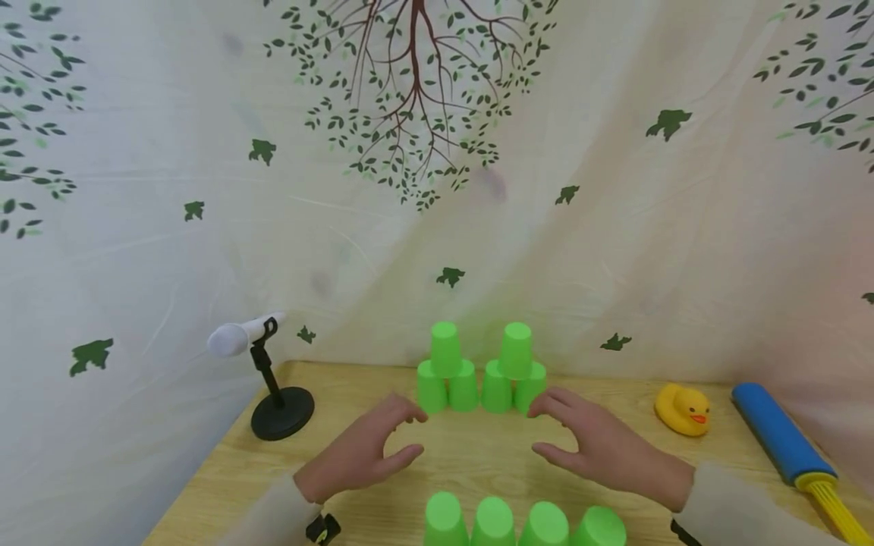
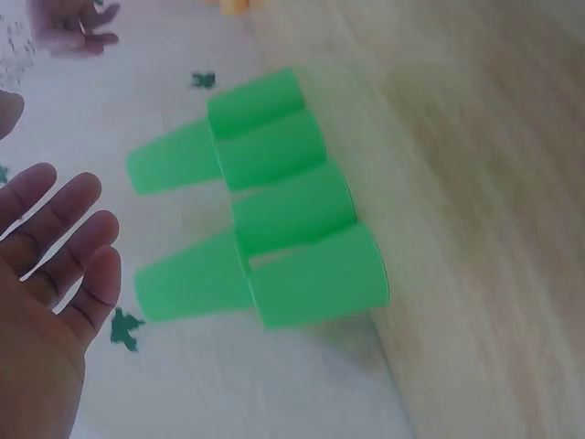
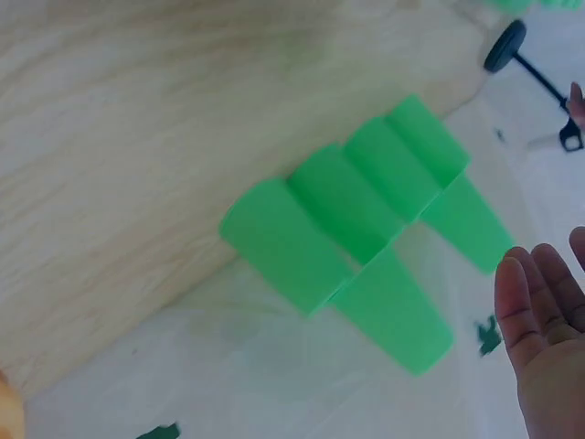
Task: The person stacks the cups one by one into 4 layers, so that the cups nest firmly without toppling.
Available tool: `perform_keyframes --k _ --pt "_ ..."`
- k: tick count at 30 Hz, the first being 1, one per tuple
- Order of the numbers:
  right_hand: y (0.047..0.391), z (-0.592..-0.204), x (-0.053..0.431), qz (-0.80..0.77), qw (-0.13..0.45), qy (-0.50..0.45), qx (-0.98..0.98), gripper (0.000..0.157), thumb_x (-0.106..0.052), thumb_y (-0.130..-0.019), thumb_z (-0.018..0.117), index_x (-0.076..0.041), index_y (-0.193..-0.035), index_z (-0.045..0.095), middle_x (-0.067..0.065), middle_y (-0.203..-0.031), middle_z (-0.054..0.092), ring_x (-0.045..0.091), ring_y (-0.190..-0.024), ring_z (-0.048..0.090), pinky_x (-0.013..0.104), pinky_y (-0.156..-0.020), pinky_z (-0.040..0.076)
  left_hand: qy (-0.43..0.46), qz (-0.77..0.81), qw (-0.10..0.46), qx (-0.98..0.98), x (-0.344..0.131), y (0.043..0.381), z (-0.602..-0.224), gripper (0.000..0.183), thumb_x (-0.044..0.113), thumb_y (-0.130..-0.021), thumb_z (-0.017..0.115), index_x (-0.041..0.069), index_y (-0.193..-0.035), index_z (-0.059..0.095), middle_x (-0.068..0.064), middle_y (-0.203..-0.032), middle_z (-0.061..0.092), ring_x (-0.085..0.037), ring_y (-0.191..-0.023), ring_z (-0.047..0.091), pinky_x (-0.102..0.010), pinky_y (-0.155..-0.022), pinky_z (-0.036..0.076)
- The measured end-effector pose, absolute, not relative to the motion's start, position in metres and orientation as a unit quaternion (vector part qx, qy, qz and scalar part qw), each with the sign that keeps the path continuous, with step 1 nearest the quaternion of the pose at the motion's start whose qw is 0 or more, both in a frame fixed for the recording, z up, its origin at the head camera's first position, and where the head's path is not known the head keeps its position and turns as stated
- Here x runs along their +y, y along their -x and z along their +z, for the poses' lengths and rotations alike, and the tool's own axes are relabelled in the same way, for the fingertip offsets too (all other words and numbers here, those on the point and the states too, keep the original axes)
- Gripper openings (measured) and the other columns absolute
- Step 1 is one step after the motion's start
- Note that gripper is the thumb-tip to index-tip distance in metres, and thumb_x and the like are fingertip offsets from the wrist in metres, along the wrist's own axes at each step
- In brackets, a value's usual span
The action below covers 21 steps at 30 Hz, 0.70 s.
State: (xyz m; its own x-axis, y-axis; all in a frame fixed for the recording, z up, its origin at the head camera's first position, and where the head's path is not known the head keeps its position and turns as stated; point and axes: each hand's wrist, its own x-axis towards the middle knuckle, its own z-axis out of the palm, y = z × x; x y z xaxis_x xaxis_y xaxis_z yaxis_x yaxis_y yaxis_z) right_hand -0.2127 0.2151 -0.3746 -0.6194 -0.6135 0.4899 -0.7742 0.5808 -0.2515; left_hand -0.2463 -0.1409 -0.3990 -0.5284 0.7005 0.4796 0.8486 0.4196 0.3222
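Left stack: two green cups upside down, side by side on the wooden bench, a third straddling their closed ends; just below the centre of the head view.
Right stack: built the same way, just beside the first, a little further right in the frame.
Front row: four more green cups, upside down and close together along the bottom edge, their lower parts cut off by the frame.
Left hand: lower left of centre, fingers reaching forward and gently bent, thumb apart, nothing held.
Right hand: lower right of centre, much the same pose, also holding nothing; both wrist views show the hands clear of the cups.
Cup weight: they look like thin, hollow plastic; I'd expect them to be very light, so a careless brush could topple a stack.
Cup walls: probably springy, giving under a hard squeeze; unlikely to break if dropped.
Cup surface: smooth, tapering towards the upper end, so fingers may slide upward if the pinch is too loose.
Where to hold: I'd take each cup by opposite sides, around mid-height or lower, thumb against fingers, lightly.
Top cups: best lifted straight up, since each bears on two narrow ends.
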Motion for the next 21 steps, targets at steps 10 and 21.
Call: perform_keyframes --k 10,21 --pt "0.181 -0.381 0.185 0.205 0.081 -0.460 -0.860 0.035 -0.038 -0.090 0.064 -0.028 -0.121 0.052 -0.009 -0.127 0.046 0.011 -0.107 0.052 0.029 -0.081 0.049 0.523 -0.262 0.103 -0.805 -0.131 0.210 -0.407 0.028 0.029 -0.092 0.063 0.020 -0.117 0.053 0.008 -0.127 0.049 -0.008 -0.112 0.045 -0.031 -0.089 0.045" --pt "0.177 -0.387 0.179 0.217 -0.012 -0.468 -0.857 0.032 -0.041 -0.093 0.057 -0.031 -0.123 0.052 -0.012 -0.125 0.048 0.006 -0.106 0.050 0.029 -0.082 0.048 0.520 -0.277 0.041 -0.807 -0.136 0.201 -0.422 0.031 0.033 -0.093 0.061 0.025 -0.121 0.052 0.011 -0.130 0.047 -0.007 -0.115 0.044 -0.028 -0.089 0.045"
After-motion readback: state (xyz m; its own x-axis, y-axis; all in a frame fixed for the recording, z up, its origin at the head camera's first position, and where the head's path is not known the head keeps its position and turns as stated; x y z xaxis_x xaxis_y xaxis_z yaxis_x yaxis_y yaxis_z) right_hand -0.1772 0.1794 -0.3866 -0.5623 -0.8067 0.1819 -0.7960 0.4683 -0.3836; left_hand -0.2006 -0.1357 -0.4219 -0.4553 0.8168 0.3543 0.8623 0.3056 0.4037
